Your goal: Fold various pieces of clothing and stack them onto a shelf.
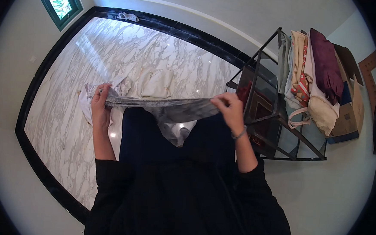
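A grey garment (177, 110) with a band-like upper edge is stretched sideways above my lap. My left hand (100, 103) is closed on its left end, thumb uppermost. At the other end my right hand (231, 108) pinches the edge between thumb and fingers. The lower part of the garment hangs down between my dark-clad knees, and some of it is hidden. On the floor past my left hand lies a crumpled white cloth (85, 100). A folded cream cloth (155, 82) rests flat on the floor beyond the grey garment.
To the right stands a dark metal-framed rack (277, 108) with glass shelves. Folded clothes, including a maroon one (327, 61), are stacked on it beside a cardboard box (352, 112). A small pale cloth (128, 17) lies by the far wall on the marble floor (58, 127).
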The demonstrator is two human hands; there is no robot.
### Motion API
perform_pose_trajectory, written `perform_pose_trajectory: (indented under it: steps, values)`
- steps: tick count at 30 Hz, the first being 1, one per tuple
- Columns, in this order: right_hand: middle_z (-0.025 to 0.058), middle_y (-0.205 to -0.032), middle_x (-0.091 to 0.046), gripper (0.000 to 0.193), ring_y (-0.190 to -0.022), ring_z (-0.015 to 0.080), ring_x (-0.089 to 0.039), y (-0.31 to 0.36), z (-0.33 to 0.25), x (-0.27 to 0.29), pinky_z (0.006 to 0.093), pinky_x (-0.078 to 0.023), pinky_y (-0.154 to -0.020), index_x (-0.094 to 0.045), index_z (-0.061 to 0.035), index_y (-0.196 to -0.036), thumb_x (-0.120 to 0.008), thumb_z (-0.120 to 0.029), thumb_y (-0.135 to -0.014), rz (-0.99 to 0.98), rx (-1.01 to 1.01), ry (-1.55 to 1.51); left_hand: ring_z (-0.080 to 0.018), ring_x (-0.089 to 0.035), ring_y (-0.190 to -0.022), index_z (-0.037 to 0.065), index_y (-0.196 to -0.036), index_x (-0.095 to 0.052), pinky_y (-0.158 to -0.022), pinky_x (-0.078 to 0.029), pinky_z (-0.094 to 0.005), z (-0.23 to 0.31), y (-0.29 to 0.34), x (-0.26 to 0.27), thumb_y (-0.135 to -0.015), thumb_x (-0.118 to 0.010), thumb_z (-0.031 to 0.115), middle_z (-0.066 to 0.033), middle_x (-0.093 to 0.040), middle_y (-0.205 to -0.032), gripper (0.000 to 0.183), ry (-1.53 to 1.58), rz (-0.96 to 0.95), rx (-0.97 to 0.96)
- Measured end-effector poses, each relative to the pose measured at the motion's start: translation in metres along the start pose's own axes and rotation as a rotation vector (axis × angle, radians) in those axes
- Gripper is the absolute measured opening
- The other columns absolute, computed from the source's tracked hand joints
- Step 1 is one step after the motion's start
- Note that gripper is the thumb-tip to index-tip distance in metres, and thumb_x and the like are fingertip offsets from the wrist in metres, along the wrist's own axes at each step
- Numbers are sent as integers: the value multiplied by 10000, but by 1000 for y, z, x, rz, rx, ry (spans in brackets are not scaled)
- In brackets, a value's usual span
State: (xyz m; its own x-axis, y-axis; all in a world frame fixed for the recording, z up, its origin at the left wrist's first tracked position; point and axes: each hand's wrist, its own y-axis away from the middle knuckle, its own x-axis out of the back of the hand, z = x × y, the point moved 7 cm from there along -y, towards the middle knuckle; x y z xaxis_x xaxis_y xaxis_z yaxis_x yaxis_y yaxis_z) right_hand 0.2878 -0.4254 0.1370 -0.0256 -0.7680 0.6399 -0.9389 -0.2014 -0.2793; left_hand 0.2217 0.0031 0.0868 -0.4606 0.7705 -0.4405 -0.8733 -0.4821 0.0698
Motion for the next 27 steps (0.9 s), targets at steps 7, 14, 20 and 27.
perform_pose_trajectory:
  steps: [7, 14, 20, 27]
  values:
    - [23, -808, -585, 115, -791, 90, -539, -5, -53, 90, 207, -407, -704, -699, 20, -883, -730, -2, -775, 241, 90, -457, -129, -595, -975, 0, -1121, -597, -855, -486, -276, 56, 31, -24, -899, -593, 13, -70, -615, -1104, 222, -424, -146, -242]
    - [26, -826, -574, 144, -786, 116, -512, 21, -103, 158, 222, -385, -730, -696, 19, -886, -730, 9, -747, 360, 345, -280, -124, -601, -918, -8, -1061, -603, -843, -484, -255, 126, 62, -19, -907, -521, -31, -67, -624, -1014, 176, -599, 203, -714]
    - [33, -842, -598, 200, -818, 125, -526, 41, -112, 199, 232, -397, -769, -675, 16, -955, -723, -6, -762, 347, 524, -505, -126, -606, -911, 28, -1034, -604, -732, -519, -264, 161, 66, -25, -888, -521, 37, -68, -606, -1058, 168, -472, 207, -628]
    - [46, -883, -622, 177, -849, 118, -572, 32, -102, 175, 225, -444, -767, -679, 28, -928, -702, 72, -758, 341, 336, -160, -72, -506, -683, 5, -728, -594, -606, -397, -222, 173, 63, -9, -777, -424, -148, -57, -590, -1030, 233, -448, 96, -774]
